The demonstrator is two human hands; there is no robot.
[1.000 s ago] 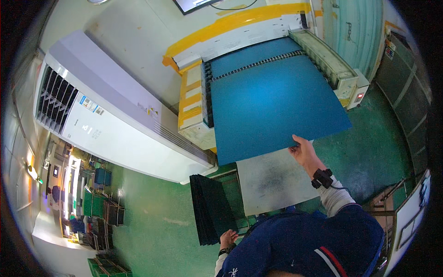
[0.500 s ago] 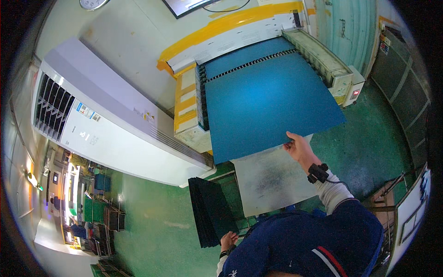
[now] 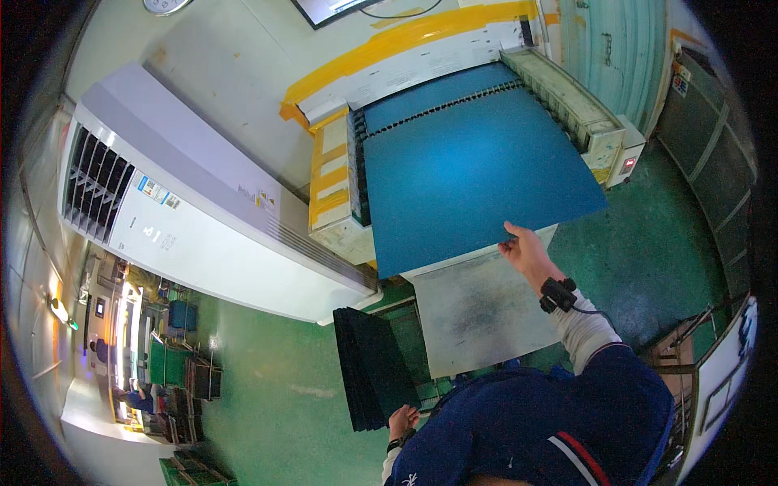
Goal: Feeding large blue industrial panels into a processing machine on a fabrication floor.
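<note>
Right of the frame's centre, the right hand (image 3: 527, 254) has the near edge of a large blue rectangular panel (image 3: 478, 182) pinched narrowly between thumb and fingers. That panel fills the upper centre, lying flat between the side rails of a roller conveyor machine (image 3: 609, 139); a second blue panel (image 3: 438, 101) lies beyond it, with a row of rollers (image 3: 446, 108) showing between the two. Below the near edge slopes a grey, smudged board (image 3: 486, 312). At lower centre, the left hand (image 3: 403, 420) is at the lower right corner of a fanned stack of dark panels (image 3: 371, 368); whether its fingers close on them I cannot tell. A white floor-standing air conditioner (image 3: 235, 235) spans the left.
</note>
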